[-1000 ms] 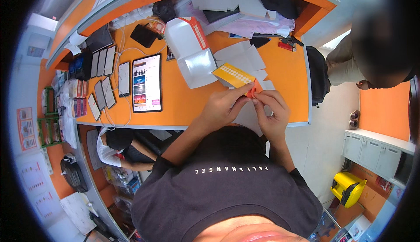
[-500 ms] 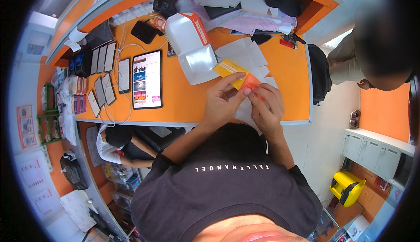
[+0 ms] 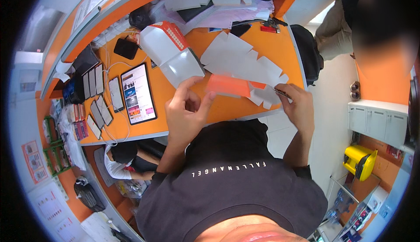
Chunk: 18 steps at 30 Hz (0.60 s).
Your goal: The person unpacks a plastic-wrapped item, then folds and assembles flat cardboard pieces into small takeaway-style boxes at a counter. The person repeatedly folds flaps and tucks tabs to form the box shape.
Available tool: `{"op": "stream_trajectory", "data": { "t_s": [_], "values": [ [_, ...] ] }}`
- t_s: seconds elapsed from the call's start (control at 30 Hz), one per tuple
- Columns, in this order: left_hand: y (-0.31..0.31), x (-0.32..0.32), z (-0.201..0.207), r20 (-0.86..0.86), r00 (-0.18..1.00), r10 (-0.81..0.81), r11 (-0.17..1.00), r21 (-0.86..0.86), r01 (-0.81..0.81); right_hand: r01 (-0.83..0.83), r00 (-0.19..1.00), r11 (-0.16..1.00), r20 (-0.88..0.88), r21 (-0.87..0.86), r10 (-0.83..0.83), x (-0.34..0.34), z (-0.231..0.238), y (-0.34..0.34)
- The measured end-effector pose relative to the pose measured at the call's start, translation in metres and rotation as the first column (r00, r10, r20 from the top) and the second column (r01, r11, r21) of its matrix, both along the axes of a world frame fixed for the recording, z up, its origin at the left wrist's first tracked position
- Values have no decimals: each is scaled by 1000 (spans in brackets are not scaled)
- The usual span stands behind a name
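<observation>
Orange card, a flat unfolded carton blank [image 3: 229, 85] with white flaps, lies at centre frame on the orange counter [image 3: 218, 45], held between both hands. Judged step: folding the blank into shape; one panel appears partly raised. The next move probably calls for creasing along the scored lines while the far end is kept pinned.

Left hand [image 3: 186, 113], centre frame: fingers half curled, thumb and forefinger narrowly apart, the thumb tip touching the blank's left edge. Whether it grips the card or only steadies it cannot be told.

Right hand [image 3: 299, 106], right of centre: closed in a pinch on the blank's white end flap.

Just above the blank lies a larger white flattened carton [image 3: 243, 60]. An assembled white box [image 3: 168, 51] stands to its left. A tablet [image 3: 138, 94] and several phones [image 3: 98, 102] occupy the left of the counter.
</observation>
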<state>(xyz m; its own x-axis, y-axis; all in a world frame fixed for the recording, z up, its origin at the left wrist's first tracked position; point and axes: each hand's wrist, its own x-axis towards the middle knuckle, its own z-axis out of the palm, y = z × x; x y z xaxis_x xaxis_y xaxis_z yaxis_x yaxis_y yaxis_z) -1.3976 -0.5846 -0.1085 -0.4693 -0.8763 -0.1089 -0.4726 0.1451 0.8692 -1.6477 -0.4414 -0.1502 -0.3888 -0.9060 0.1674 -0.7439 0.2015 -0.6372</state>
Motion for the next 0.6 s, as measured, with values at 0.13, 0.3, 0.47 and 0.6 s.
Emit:
{"op": "stream_trajectory", "data": {
  "t_s": [0.13,0.3,0.47,0.6],
  "values": [
    [-14,-30,6,104,891,-442,686,-600,410,-225,957,972,-203,-66,208,-7,26,-17],
    [-11,-39,-47,110,815,-569,752,-331,570,-346,902,934,-305,-86,306,-3,42,-44],
    [-8,-31,-70,-32,943,-331,944,2,331,-86,766,788,-546,-610,-339,35,18,-53],
    [4,-33,-79,-106,957,-270,928,-296,228,196,859,892,510,-408,44,72,-10,-51]
  ]
}}
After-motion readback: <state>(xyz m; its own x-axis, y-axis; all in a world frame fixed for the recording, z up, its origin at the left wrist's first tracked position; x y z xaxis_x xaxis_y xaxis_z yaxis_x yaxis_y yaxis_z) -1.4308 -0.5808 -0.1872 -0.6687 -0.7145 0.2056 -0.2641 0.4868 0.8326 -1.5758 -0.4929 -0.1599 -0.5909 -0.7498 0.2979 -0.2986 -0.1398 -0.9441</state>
